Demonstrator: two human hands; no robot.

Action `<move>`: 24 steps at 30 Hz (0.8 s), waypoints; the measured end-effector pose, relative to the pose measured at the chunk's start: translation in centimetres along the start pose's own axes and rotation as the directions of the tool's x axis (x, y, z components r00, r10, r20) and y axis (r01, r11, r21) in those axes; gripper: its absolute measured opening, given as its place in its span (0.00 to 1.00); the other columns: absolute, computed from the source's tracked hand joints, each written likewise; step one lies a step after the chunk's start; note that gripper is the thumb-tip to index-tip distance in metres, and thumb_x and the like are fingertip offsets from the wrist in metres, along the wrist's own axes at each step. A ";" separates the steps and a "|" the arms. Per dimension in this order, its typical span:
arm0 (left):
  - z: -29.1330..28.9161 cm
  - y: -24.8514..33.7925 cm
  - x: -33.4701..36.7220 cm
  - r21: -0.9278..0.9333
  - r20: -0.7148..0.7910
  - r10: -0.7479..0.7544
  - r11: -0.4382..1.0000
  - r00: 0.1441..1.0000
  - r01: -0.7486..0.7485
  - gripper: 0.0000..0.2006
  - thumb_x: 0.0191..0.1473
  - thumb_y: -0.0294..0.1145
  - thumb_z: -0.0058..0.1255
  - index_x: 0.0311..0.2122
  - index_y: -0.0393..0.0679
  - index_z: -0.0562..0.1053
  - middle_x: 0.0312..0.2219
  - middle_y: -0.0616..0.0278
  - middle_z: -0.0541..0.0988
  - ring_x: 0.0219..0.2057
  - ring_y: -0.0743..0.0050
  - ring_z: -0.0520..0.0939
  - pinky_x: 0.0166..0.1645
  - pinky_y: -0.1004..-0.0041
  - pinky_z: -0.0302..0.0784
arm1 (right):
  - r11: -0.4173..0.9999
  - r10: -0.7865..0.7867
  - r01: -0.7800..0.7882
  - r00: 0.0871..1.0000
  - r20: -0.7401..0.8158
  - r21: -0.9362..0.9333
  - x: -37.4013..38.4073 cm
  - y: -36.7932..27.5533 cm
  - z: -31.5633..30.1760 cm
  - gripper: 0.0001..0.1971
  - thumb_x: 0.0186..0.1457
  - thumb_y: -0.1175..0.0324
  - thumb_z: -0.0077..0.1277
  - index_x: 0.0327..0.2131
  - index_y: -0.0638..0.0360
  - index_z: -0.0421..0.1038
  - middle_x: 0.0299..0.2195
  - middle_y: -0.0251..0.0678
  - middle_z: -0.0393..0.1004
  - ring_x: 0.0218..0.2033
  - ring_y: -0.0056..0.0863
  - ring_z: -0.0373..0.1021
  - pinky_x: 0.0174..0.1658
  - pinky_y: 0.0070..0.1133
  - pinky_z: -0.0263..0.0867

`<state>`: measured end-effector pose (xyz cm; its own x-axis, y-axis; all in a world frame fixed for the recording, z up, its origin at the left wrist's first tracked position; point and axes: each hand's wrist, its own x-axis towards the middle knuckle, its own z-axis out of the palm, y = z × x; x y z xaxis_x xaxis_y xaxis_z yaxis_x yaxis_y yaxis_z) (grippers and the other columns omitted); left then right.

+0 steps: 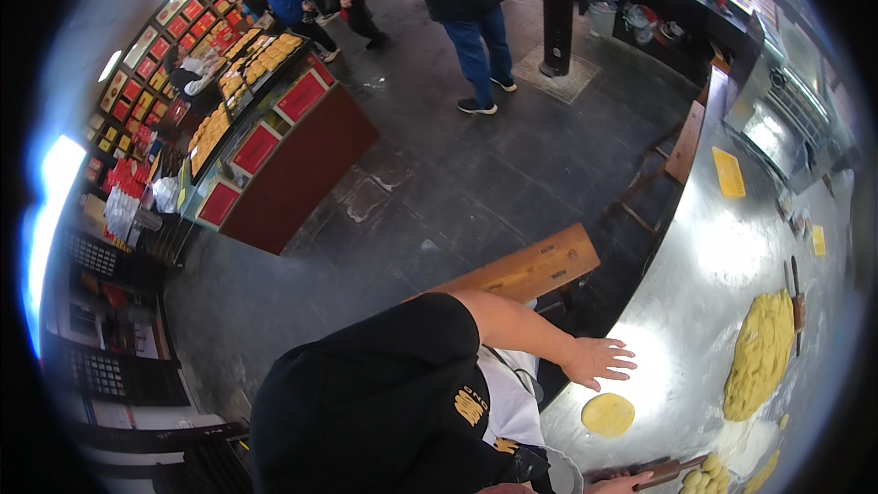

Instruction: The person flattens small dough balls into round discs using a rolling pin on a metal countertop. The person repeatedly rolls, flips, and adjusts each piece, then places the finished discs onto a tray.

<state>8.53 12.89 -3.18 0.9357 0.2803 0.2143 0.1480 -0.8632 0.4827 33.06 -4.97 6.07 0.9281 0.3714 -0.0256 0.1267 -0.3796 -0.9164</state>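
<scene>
The person's left hand is stretched flat, fingers spread apart and empty, just beside a yellow dough disc. The disc lies on the steel desk between both hands, to the right-hand side of those fingers; it is roundish, without a clear long axis. The left hand is nearer; the right hand, partly cut off, has its fingers wrapped around a brown rolling pin.

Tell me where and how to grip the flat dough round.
I'd take the dough round by its rim nearest the left hand, probably sliding in low from that side: it lies thin and flat on the metal table, with no raised part.
</scene>
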 end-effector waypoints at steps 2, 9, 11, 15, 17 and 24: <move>0.5 -0.4 -0.3 -0.008 0.000 -0.002 1.000 1.000 0.002 0.38 0.65 0.52 0.54 0.73 0.40 0.62 0.76 0.47 0.54 0.77 0.43 0.51 0.78 0.47 0.47 | 0.998 0.007 -0.008 1.000 0.004 0.068 0.1 0.3 -0.9 0.32 0.69 0.53 0.50 0.68 0.67 0.65 0.64 0.42 0.73 0.60 0.36 0.71 0.62 0.32 0.66; -1.1 -1.0 0.4 0.177 0.119 -0.016 0.984 0.993 -0.006 0.31 0.62 0.51 0.55 0.63 0.40 0.74 0.65 0.48 0.72 0.72 0.44 0.63 0.76 0.44 0.52 | 0.978 0.128 -0.108 0.986 -0.107 0.176 1.9 1.6 -1.2 0.32 0.66 0.51 0.54 0.63 0.68 0.67 0.55 0.39 0.74 0.51 0.31 0.70 0.54 0.29 0.66; -0.9 -0.7 2.0 0.124 0.140 -0.028 0.992 0.990 0.011 0.36 0.61 0.47 0.58 0.70 0.42 0.67 0.72 0.48 0.63 0.75 0.44 0.57 0.77 0.45 0.49 | 0.983 0.184 -0.170 0.948 -0.259 0.076 3.3 3.9 -2.7 0.32 0.63 0.50 0.59 0.58 0.68 0.70 0.45 0.37 0.75 0.40 0.27 0.70 0.45 0.27 0.67; -0.9 -0.9 6.2 -0.070 0.112 0.042 0.997 0.993 -0.034 0.34 0.62 0.36 0.58 0.70 0.36 0.63 0.69 0.42 0.65 0.72 0.39 0.63 0.75 0.47 0.53 | 0.946 0.325 -0.298 0.885 -0.333 0.131 2.0 7.8 -3.4 0.33 0.59 0.47 0.67 0.53 0.69 0.71 0.31 0.34 0.76 0.26 0.20 0.70 0.32 0.22 0.69; -1.5 -0.3 10.0 -0.287 0.156 0.090 0.957 0.984 -0.042 0.32 0.61 0.33 0.59 0.68 0.35 0.65 0.64 0.40 0.71 0.66 0.38 0.70 0.71 0.53 0.64 | 0.926 0.352 -0.274 0.874 -0.334 0.257 -0.4 7.5 -3.1 0.31 0.61 0.51 0.68 0.53 0.69 0.70 0.34 0.34 0.77 0.28 0.19 0.70 0.33 0.20 0.69; -1.1 4.6 18.9 -0.182 0.563 0.186 0.978 0.805 -0.099 0.23 0.58 0.36 0.64 0.56 0.40 0.74 0.46 0.48 0.80 0.52 0.44 0.79 0.56 0.54 0.77 | 0.887 0.449 -0.341 0.794 -0.409 0.311 -8.9 5.8 -2.1 0.31 0.63 0.54 0.67 0.58 0.67 0.67 0.35 0.30 0.76 0.30 0.16 0.68 0.34 0.18 0.67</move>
<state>26.52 14.70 4.00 0.9613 -0.1713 -0.2157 -0.0058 -0.7954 0.6060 26.30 -12.30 1.82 0.9374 -0.2221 -0.2683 -0.3131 -0.1996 -0.9285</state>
